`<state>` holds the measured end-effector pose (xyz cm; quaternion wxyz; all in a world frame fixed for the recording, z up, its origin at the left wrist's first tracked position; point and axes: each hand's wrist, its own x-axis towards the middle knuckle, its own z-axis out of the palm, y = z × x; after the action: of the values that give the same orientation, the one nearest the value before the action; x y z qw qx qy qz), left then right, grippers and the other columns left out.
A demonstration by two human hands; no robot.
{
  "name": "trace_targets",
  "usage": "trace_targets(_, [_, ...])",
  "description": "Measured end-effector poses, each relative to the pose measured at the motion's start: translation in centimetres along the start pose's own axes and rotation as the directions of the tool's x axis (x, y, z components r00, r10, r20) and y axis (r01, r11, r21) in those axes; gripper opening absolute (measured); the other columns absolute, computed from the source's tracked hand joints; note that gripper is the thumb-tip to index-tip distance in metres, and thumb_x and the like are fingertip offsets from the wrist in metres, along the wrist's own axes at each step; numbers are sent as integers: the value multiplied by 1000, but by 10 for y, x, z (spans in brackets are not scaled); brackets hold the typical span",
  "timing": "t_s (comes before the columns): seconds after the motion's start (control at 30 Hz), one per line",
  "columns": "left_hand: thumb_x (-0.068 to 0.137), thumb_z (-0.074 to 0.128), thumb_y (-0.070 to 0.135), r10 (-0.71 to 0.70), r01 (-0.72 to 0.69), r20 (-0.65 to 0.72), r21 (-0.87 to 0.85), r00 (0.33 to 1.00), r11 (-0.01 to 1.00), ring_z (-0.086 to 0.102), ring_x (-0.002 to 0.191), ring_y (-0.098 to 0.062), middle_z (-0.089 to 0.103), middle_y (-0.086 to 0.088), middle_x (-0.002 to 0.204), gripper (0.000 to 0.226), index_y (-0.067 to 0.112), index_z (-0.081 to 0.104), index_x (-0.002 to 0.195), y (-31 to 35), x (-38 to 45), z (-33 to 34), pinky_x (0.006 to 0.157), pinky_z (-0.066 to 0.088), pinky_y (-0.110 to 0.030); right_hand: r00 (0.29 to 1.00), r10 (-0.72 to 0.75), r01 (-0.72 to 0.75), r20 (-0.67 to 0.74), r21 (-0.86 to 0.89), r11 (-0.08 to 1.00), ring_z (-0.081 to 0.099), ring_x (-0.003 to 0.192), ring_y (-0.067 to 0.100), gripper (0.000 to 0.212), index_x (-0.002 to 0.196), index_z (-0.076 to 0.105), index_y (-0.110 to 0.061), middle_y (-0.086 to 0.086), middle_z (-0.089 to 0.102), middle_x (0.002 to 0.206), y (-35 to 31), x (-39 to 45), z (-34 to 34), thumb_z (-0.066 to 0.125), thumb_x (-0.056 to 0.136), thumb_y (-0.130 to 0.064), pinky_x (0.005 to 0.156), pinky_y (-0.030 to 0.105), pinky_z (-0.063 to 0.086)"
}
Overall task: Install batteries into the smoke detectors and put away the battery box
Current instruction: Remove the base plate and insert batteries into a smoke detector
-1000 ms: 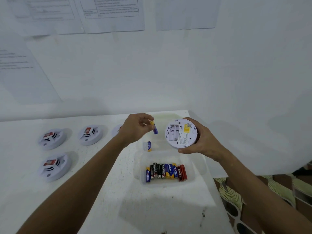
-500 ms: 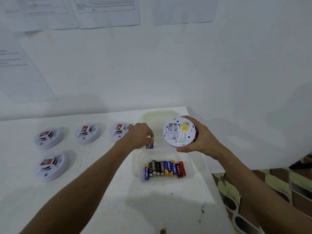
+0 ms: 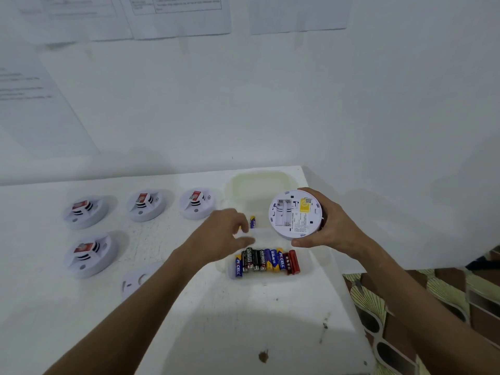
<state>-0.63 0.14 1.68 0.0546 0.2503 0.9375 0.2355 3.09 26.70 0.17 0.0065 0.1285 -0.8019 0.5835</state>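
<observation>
Holding an unfilled smoke detector (image 3: pixel 295 214) in the right hand (image 3: pixel 328 226), reaching the left hand (image 3: pixel 226 234), loosely curled and seemingly empty, toward the battery box (image 3: pixel 311 269); four detectors (image 3: pixel 89 255) waiting.

Both forearms are bare right up to the frame's edge, no sleeves showing; the hands, left (image 3: pixel 226 235) and right (image 3: pixel 331 228), wear nothing either.

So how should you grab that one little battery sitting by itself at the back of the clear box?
Pinch the lone battery across its round middle, coming down from above. It lies apart from the row of batteries, so fingers fit on both long sides, and the battery box is open on top. The left hand hovers right beside it, while the right hand holds the smoke detector.
</observation>
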Motion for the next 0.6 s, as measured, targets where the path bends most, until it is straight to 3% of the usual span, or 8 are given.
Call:
trace_targets(0.1, [74,76,49,-39,14,144,175,989,984,45,90,-13,45,6,95,44,30,66,113,3,-8,4,77,39,-27,1000,1,-1,13,-8,1000,57,117,8,90,129,52,-35,-16,63,122,0,-6,4,94,56,-2,86,20,53])
trace_targets(0.3, [66,75,62,-107,66,109,331,988,942,30,116,-22,35,1,123,61,41,61,122,3,-13,13,95,28,-38,1000,-3,2,30,12,1000,58,117,9,91,131,53,-30,-13,64,122,-1,-16,10,93,56,2,89,26,55])
trace_targets(0.6, [67,73,65,-117,53,111,459,987,887,17,135,-29,18,-3,151,60,41,62,121,10,-13,25,107,21,-47,999,13,-13,37,8,1000,58,116,8,89,127,53,-36,-15,64,120,4,-25,14,92,56,2,91,26,55])
